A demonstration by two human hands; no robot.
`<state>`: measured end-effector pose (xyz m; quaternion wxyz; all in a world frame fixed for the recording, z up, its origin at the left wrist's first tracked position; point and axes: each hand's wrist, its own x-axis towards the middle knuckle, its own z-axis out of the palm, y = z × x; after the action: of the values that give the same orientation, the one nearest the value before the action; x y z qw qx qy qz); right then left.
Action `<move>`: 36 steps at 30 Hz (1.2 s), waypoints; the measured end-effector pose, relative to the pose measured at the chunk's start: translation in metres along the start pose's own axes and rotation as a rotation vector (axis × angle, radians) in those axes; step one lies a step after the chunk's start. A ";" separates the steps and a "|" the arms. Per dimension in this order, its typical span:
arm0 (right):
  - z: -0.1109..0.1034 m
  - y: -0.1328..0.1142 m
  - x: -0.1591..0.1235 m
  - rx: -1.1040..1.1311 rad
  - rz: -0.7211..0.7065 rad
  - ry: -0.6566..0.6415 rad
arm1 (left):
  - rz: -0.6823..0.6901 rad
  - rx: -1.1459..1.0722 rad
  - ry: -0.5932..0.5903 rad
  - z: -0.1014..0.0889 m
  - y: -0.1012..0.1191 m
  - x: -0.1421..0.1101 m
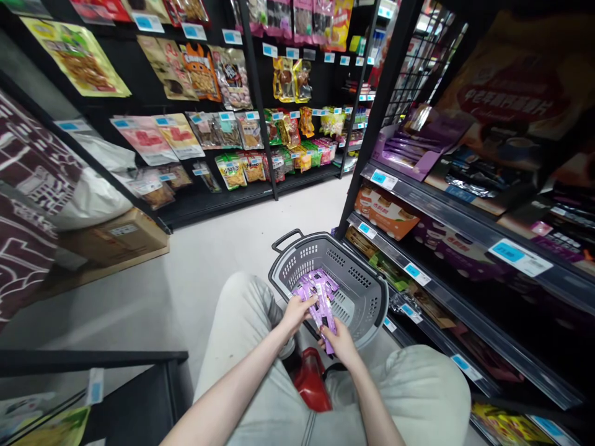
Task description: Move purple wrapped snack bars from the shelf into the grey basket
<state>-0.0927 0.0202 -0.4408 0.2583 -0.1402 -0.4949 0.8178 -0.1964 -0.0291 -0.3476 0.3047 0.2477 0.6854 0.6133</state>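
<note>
Between my knees and the lower shelf stands a grey shopping basket [353, 310] with slotted walls and a dark handle. Several purple snack packets [317, 280] lie in its near left part. Over the basket's near rim, my left hand [297, 311] pinches the upper part of a long purple packet [321, 306]. My right hand [340, 342] grips the lower end of that same packet. Both hands are closed, and the packet slants between them. Its printing is too small to read.
To the right, a black shelf [418, 204] carries an open box of purple packets [409, 148] and orange cartons [385, 210]. Hanging snack bags [195, 71] line the far rack. A cardboard box [111, 238] sits on the floor at left. Something red [312, 381] shows between my legs.
</note>
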 end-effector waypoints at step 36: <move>-0.029 -0.035 -0.001 -0.007 -0.074 0.089 | -0.190 -0.248 0.027 -0.003 0.013 -0.001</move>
<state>-0.0673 0.0542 -0.4234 0.3098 -0.1587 -0.4907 0.7988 -0.1983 -0.0295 -0.3344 0.3804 0.1339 0.6286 0.6650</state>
